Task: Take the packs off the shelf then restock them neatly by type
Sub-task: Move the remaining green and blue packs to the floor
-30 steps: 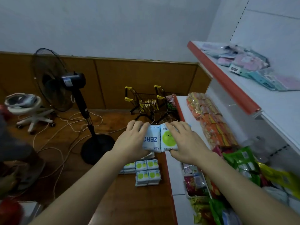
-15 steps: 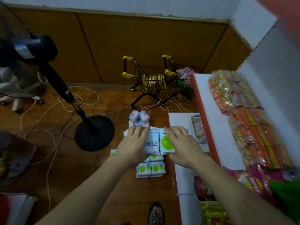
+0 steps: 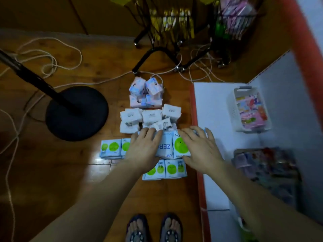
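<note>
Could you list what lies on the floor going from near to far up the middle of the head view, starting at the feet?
Sandalled feet → green-dot packs → the held ZERO pack → white packs → pink-and-blue packs → black cart legs → wire carts.

The wooden floor (image 3: 70, 172) carries three groups of packs in a line: pink packs (image 3: 146, 95) farthest, white packs (image 3: 150, 117) in the middle, green-dot packs (image 3: 111, 148) nearest. A fan base (image 3: 76, 113) and loose cables (image 3: 52, 56) lie to the left. The white shelf (image 3: 215, 137) bears a basket (image 3: 232, 109) and a dark tray (image 3: 265, 165).
</note>
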